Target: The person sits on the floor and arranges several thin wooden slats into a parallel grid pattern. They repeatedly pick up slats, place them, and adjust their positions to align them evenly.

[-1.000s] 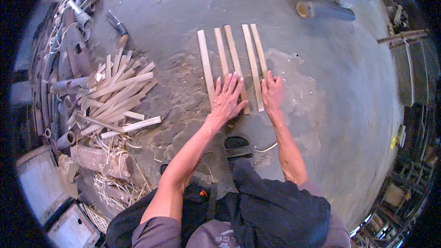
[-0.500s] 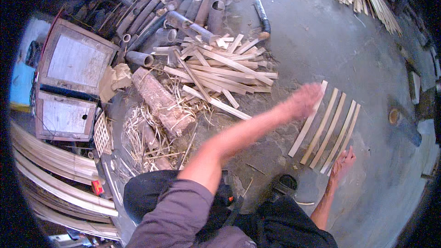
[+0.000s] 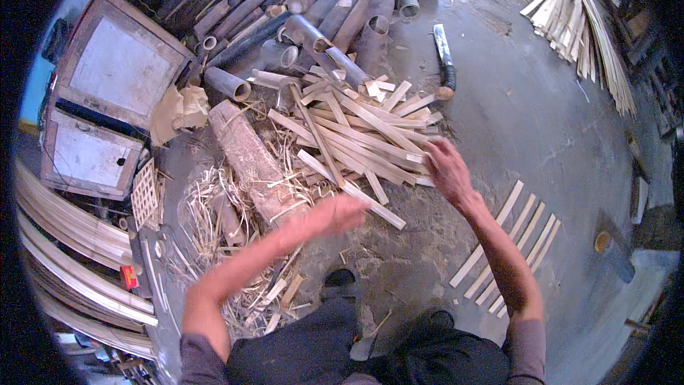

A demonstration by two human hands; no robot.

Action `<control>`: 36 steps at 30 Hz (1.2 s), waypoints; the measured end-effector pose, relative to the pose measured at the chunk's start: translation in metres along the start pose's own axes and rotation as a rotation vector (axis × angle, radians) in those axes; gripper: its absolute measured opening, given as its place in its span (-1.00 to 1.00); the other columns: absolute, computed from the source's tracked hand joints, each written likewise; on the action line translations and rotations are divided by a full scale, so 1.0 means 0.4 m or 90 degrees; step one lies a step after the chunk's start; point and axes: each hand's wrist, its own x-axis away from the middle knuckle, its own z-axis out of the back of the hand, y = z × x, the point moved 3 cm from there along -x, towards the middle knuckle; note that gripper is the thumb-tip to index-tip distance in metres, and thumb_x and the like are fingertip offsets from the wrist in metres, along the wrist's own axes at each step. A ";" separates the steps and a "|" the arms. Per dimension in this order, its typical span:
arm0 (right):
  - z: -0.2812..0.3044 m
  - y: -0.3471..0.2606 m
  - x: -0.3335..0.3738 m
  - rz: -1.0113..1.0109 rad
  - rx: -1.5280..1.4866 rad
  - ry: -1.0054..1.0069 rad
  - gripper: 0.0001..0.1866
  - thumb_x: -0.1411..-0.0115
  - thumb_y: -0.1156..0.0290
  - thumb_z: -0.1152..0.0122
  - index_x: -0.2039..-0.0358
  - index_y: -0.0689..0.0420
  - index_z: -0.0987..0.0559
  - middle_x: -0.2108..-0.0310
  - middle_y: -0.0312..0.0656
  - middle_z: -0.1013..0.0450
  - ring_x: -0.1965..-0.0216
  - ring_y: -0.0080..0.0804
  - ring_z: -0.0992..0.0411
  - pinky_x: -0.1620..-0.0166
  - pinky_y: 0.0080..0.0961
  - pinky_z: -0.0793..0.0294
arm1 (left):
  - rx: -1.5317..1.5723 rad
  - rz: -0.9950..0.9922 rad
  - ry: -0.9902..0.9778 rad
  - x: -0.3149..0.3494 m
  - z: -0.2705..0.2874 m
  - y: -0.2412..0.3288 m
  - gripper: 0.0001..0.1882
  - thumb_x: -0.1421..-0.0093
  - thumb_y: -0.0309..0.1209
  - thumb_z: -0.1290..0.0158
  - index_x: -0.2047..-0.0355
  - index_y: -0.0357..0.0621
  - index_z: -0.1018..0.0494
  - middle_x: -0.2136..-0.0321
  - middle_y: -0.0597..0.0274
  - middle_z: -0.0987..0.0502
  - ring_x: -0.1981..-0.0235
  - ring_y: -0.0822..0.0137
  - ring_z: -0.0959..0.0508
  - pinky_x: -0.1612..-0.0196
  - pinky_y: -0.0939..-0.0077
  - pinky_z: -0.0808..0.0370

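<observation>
A heap of split bamboo strips (image 3: 356,128) lies in front of me on the floor. At the heap's right end is my right hand (image 3: 450,177), its fingers apart beside the strip ends; whether they touch is unclear. My left hand (image 3: 338,215), smeared by motion, hovers at the heap's near edge, over a pale strip (image 3: 388,217) that juts out toward me. Its fingers cannot be made out. To the right, several bamboo strips (image 3: 491,242) lie side by side in a spaced row, partly behind my right forearm.
A rough log (image 3: 246,153) lies left of the heap among curly shavings (image 3: 206,221). Bamboo poles (image 3: 313,32) are piled behind. A dark-handled tool (image 3: 444,64) rests beyond the heap. Long strips fan out (image 3: 570,21) at far right. A framed cabinet (image 3: 117,57) stands left.
My left hand has left the row of strips and swung left to the heap. My right hand has moved from the row's near end up to the heap's right end. The view has shifted.
</observation>
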 end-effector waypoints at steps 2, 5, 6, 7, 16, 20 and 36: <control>-0.119 0.020 -0.122 0.071 0.044 -0.020 -0.60 -0.25 0.34 -0.10 -0.05 0.24 -0.40 0.03 0.07 -0.38 -0.04 0.05 -0.36 -0.07 -0.20 -0.41 | 0.038 0.031 0.052 0.081 -0.101 0.017 -0.60 -0.28 -0.33 -0.02 -0.11 -0.13 -0.38 0.05 -0.02 -0.52 -0.01 0.04 -0.52 -0.06 0.22 -0.47; -0.238 0.069 -0.229 0.061 0.119 0.006 -0.54 -0.31 0.27 -0.02 -0.13 0.26 -0.33 -0.12 0.14 -0.29 -0.14 0.08 -0.28 -0.18 -0.14 -0.30 | 0.136 0.146 0.104 0.139 -0.125 0.063 -0.62 -0.28 -0.33 -0.02 -0.09 -0.15 -0.41 0.01 -0.02 -0.51 -0.02 0.03 -0.52 -0.08 0.22 -0.46; -0.281 0.077 -0.250 0.038 0.144 -0.008 -0.53 -0.31 0.25 -0.02 -0.14 0.26 -0.32 -0.15 0.15 -0.27 -0.16 0.10 -0.26 -0.20 -0.12 -0.28 | 0.151 0.196 0.115 0.160 -0.109 0.071 -0.62 -0.28 -0.33 -0.03 -0.08 -0.16 -0.42 0.00 -0.02 -0.51 -0.02 0.03 -0.52 -0.08 0.22 -0.46; -0.326 0.067 -0.267 0.019 0.160 -0.023 -0.51 -0.31 0.24 -0.02 -0.16 0.26 -0.31 -0.17 0.16 -0.25 -0.18 0.12 -0.25 -0.21 -0.11 -0.26 | 0.157 0.247 0.140 0.193 -0.098 0.070 -0.63 -0.28 -0.32 -0.01 -0.06 -0.20 -0.43 0.02 -0.06 -0.51 -0.01 0.00 -0.52 -0.07 0.22 -0.45; -0.290 0.057 -0.311 -0.068 0.200 0.012 -0.81 -0.23 0.35 -0.06 0.17 0.09 -0.47 0.21 0.04 -0.46 0.27 0.04 -0.48 0.29 -0.07 -0.48 | 0.125 0.445 0.194 0.356 -0.086 0.025 -0.64 -0.27 -0.34 0.00 -0.01 -0.29 -0.43 0.08 -0.18 -0.51 0.05 -0.12 -0.51 -0.04 0.20 -0.44; -0.271 0.184 -0.383 -0.169 0.172 -0.066 -0.81 -0.26 0.23 -0.02 0.21 0.02 -0.49 0.43 0.02 -0.52 0.33 0.03 -0.54 0.30 -0.06 -0.48 | 0.141 0.443 0.201 0.333 -0.079 0.017 -0.64 -0.27 -0.35 0.00 -0.02 -0.25 -0.44 0.08 -0.16 -0.52 0.05 -0.11 -0.51 -0.03 0.20 -0.45; -0.147 0.078 -0.319 -0.296 -0.158 0.324 -0.53 -0.16 0.29 -0.23 -0.09 -0.07 -0.36 0.54 -0.17 -0.51 0.45 -0.35 -0.52 0.34 -0.33 -0.48 | 0.064 0.266 0.217 0.215 -0.116 0.102 -0.67 -0.24 -0.40 -0.04 0.01 -0.25 -0.45 0.16 -0.11 -0.55 0.13 -0.07 -0.55 0.03 0.22 -0.50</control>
